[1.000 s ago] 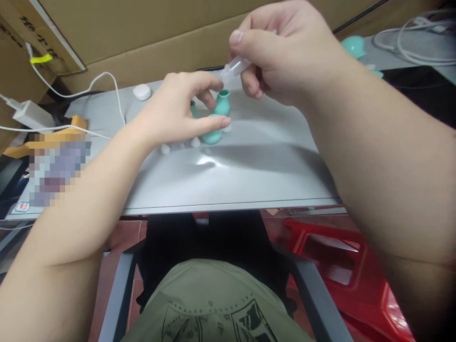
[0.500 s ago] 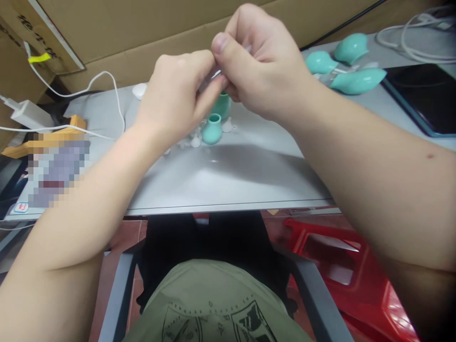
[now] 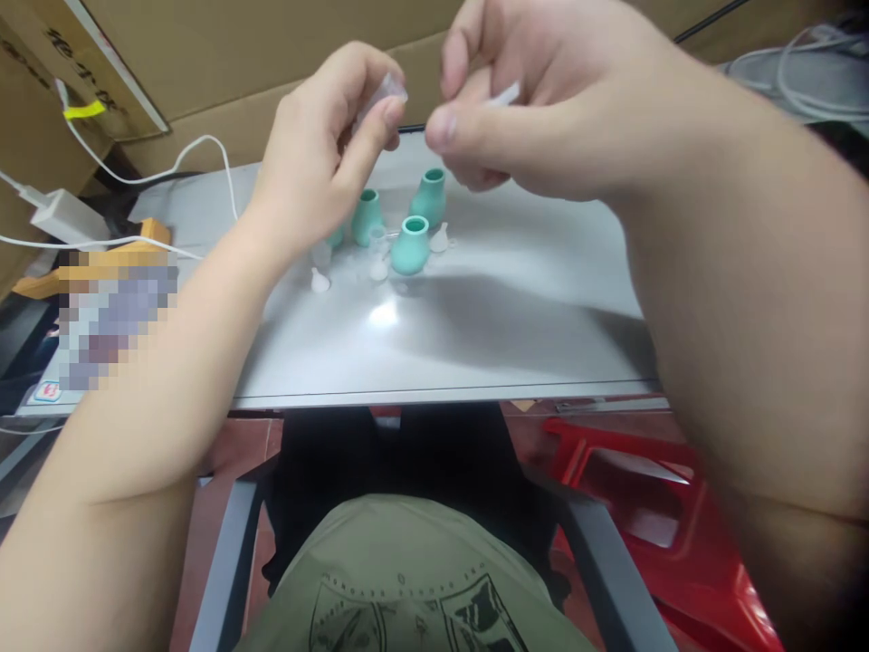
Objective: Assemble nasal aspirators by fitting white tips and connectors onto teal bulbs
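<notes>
My left hand (image 3: 319,136) is closed round a clear plastic piece (image 3: 388,91), its end showing between thumb and forefinger; the rest is hidden in the palm. To its right, my right hand (image 3: 549,118) is closed with a small translucent white strip (image 3: 503,95) sticking up behind the thumb. A gap separates the two hands above the table. Below them stand several teal rubber bulbs with open necks, among them a front one (image 3: 410,246), a back one (image 3: 429,196) and a left one (image 3: 367,217). Small white funnel-shaped pieces (image 3: 440,238) and clear plastic parts (image 3: 377,237) lie around them.
The grey table (image 3: 475,362) ends at a straight front edge. A white cable (image 3: 221,163) and white charger (image 3: 68,217) lie left, beside a yellow wooden piece (image 3: 91,267). Cardboard (image 3: 237,63) stands behind. A red plastic stool (image 3: 706,480) is below right.
My hands have come apart: the left moved up and left, the right moved up and right. More teal bulbs now show between them, while my right arm covers those at the back right.
</notes>
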